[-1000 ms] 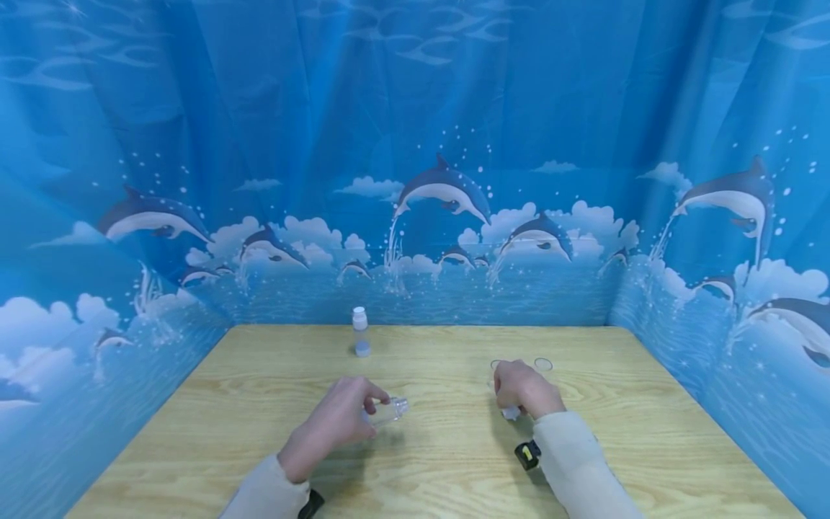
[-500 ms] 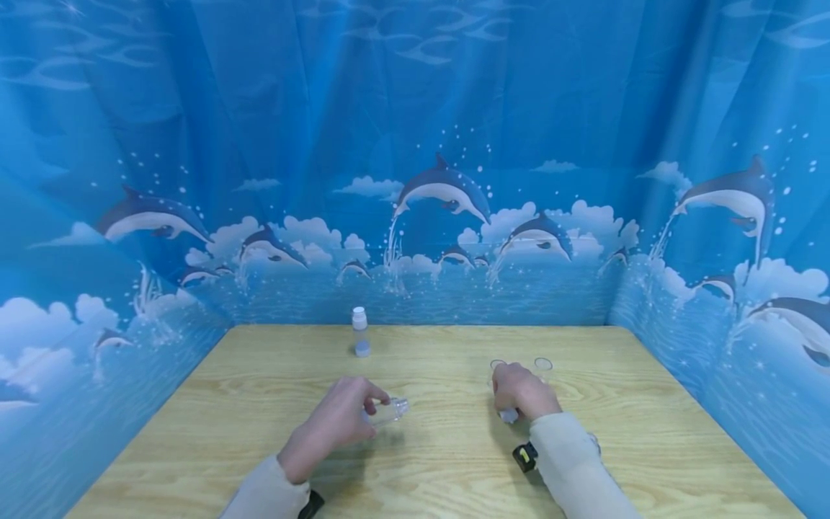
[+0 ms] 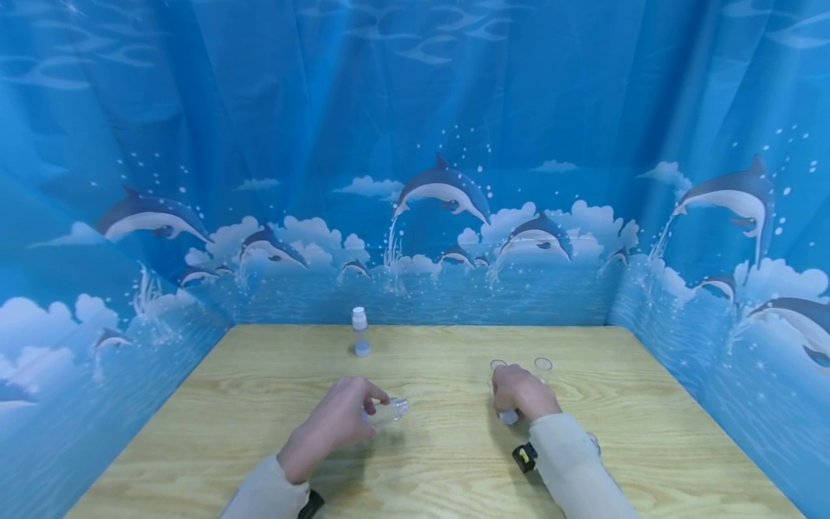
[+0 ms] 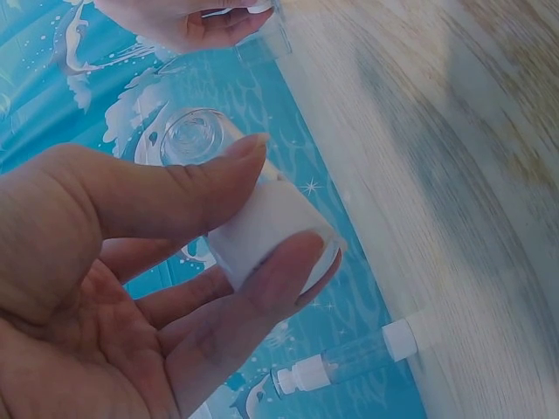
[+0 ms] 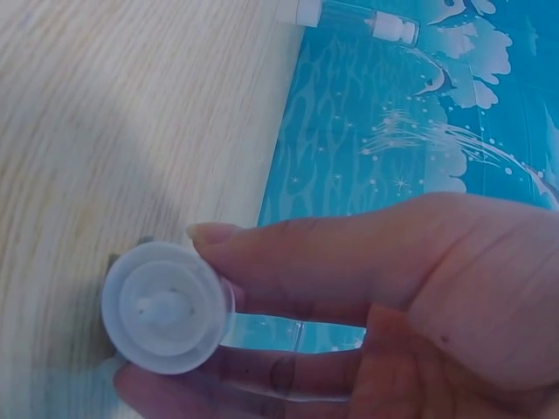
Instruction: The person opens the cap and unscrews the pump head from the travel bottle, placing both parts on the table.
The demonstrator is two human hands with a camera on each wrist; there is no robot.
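My left hand (image 3: 340,412) grips a small clear bottle (image 4: 262,223) with a white lower part. The bottle lies tilted above the table, its uncapped threaded neck pointing right in the head view. Thumb and fingers of my right hand (image 3: 524,389) pinch a round white pump top (image 5: 164,307) by its side, just above the wood. Its hollow underside, with a stem at the centre, faces the right wrist camera. In the head view my right hand hides most of this piece. The bottle and the pump top are apart.
A second bottle (image 3: 360,333), clear with a white top and base, stands upright near the table's back edge. Two clear round-rimmed caps or cups (image 3: 542,363) are just beyond my right hand, one partly hidden. A blue dolphin curtain (image 3: 428,238) borders the wooden table (image 3: 447,476).
My right hand has shifted slightly left and down in the head view, turning the white pump top a little. The left hand and its bottle have stayed put.
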